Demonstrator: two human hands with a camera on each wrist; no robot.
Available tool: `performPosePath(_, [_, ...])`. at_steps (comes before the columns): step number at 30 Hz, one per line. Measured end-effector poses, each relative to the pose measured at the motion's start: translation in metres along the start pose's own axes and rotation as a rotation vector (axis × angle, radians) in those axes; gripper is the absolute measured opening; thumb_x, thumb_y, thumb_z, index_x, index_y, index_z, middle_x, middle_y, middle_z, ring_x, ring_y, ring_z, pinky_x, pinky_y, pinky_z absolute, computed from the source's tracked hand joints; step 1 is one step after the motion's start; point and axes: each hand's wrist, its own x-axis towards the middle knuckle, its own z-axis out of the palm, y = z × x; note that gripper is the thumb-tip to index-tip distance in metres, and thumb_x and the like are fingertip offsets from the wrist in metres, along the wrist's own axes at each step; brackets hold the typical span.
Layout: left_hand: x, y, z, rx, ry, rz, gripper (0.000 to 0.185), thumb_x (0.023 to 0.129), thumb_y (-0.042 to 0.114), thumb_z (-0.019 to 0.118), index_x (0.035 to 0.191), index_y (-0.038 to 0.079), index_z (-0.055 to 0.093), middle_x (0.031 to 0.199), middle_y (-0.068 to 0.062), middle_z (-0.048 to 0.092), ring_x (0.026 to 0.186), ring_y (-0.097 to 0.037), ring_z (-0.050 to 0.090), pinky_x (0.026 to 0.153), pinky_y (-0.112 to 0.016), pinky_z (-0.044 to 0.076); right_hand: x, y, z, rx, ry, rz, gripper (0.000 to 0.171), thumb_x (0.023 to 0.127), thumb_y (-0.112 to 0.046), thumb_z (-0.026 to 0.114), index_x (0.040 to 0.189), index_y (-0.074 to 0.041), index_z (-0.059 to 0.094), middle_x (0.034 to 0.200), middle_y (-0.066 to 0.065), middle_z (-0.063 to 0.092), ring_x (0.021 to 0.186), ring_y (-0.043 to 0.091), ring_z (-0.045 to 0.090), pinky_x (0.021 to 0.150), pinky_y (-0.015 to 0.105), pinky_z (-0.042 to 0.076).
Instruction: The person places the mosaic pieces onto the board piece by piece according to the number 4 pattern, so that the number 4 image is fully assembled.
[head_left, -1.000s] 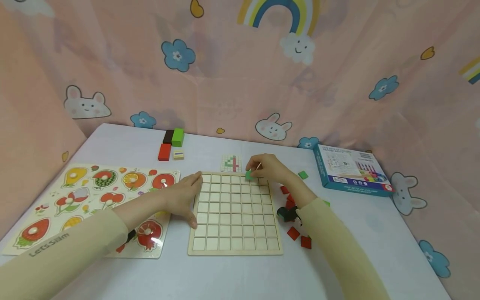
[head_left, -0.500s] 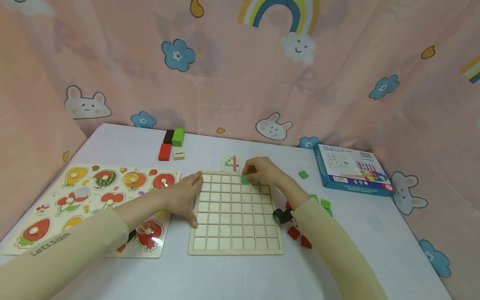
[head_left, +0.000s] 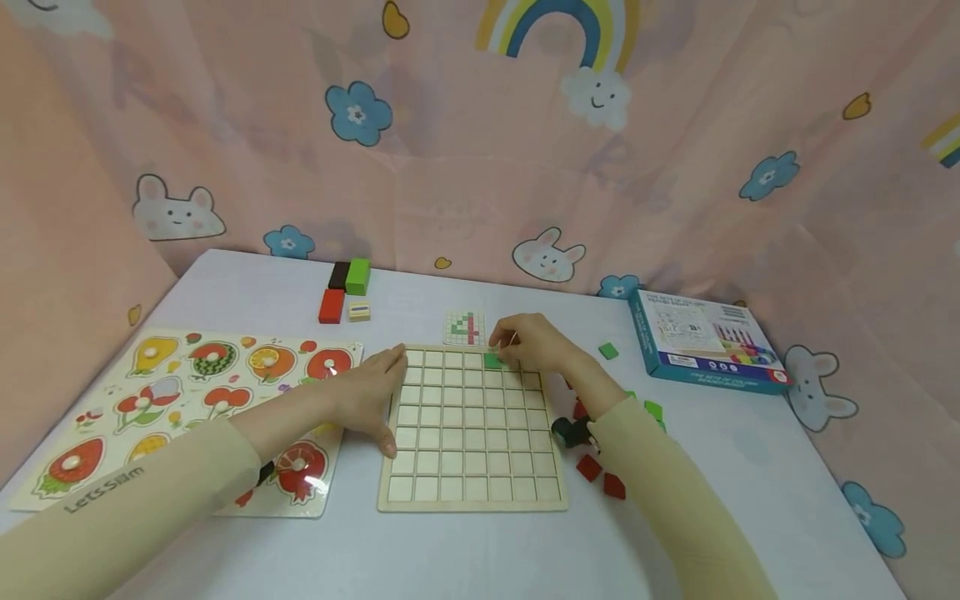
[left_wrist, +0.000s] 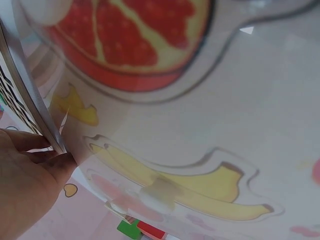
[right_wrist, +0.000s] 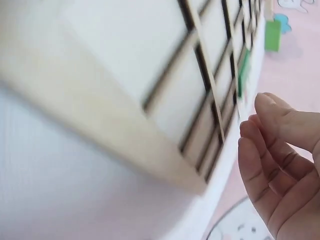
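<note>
1. Fruit puzzle board (head_left: pixel 187 400) is lying along the table's (head_left: pixel 465 550) left edge, with the left forearm crossing over its near right corner.
2. Left hand (head_left: pixel 367 396) is being held flat against the left edge of the wooden grid board (head_left: pixel 471 492), fingers straight and relaxed, nothing grasped; this bracing is best kept steady so the board is not being pushed sideways.
3. Coloured blocks (head_left: pixel 347 290) are sitting near the table's far edge, and a small pattern card (head_left: pixel 464 327) is lying just beyond the grid board's far edge.
4. Green tile (head_left: pixel 492 360) is sitting in a cell of the board's far row, right of centre, and it is being touched by the fingertips of the right hand (head_left: pixel 534 343). Whether it is being pinched or only pressed cannot be told; in the wrist view the fingers (right_wrist: pixel 270 150) are showing loosely bent beside the board.
5. Seating is judged to be going best if the tile is being pressed squarely, flush within its cell, and checked against the card.
6. Loose red and green tiles (head_left: pixel 600 475) are lying off the board's right edge, and a blue box (head_left: pixel 701 342) is resting towards the table's far right corner.
</note>
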Motion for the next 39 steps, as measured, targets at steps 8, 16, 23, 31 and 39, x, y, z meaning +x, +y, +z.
performPosePath(8, [0.001,0.000,0.000,0.015,-0.009,-0.015,0.138,0.060,0.056,0.088,0.156,-0.006,0.012,0.166,-0.024,0.003,0.154,-0.044,0.009,0.124,-0.056,0.025,-0.029,0.053,-0.043,-0.001,0.095,0.113,0.021,0.093,-0.006,0.062,0.112,-0.004,0.070,0.114,0.017,0.069,0.105,0.030,0.060,0.093,0.047,0.052])
performPosePath(16, [-0.001,0.000,-0.001,0.008,-0.005,-0.011,0.137,0.060,0.055,0.089,0.155,-0.007,0.013,0.166,-0.026,0.004,0.154,-0.045,0.010,0.123,-0.057,0.025,-0.055,0.090,-0.059,0.054,0.042,0.278,0.030,0.093,0.000,0.055,0.120,-0.002,0.067,0.130,0.024,0.061,0.121,0.043,0.053,0.100,0.056,0.050])
performPosePath(23, [-0.001,-0.001,0.000,0.009,-0.006,-0.005,0.136,0.060,0.055,0.088,0.155,-0.008,0.013,0.166,-0.026,0.004,0.154,-0.045,0.010,0.124,-0.057,0.024,-0.062,0.099,-0.053,0.038,-0.012,0.330,0.044,0.083,0.009,0.053,0.123,-0.003,0.066,0.132,0.023,0.061,0.123,0.043,0.053,0.104,0.058,0.048])
performPosePath(31, [-0.001,0.000,0.000,-0.002,-0.006,0.001,0.136,0.061,0.054,0.089,0.155,-0.008,0.013,0.166,-0.026,0.004,0.154,-0.046,0.010,0.123,-0.057,0.024,-0.059,0.103,-0.044,0.001,0.033,0.336,0.031,0.086,0.004,0.062,0.116,-0.003,0.067,0.116,0.020,0.063,0.103,0.033,0.054,0.094,0.048,0.051])
performPosePath(39, [-0.002,0.000,0.000,-0.001,-0.004,-0.001,0.136,0.061,0.054,0.089,0.155,-0.008,0.013,0.166,-0.026,0.003,0.154,-0.045,0.010,0.124,-0.056,0.024,-0.058,0.103,-0.041,-0.007,0.061,0.315,0.023,0.087,0.001,0.065,0.110,-0.002,0.066,0.108,0.018,0.063,0.099,0.032,0.054,0.089,0.044,0.051])
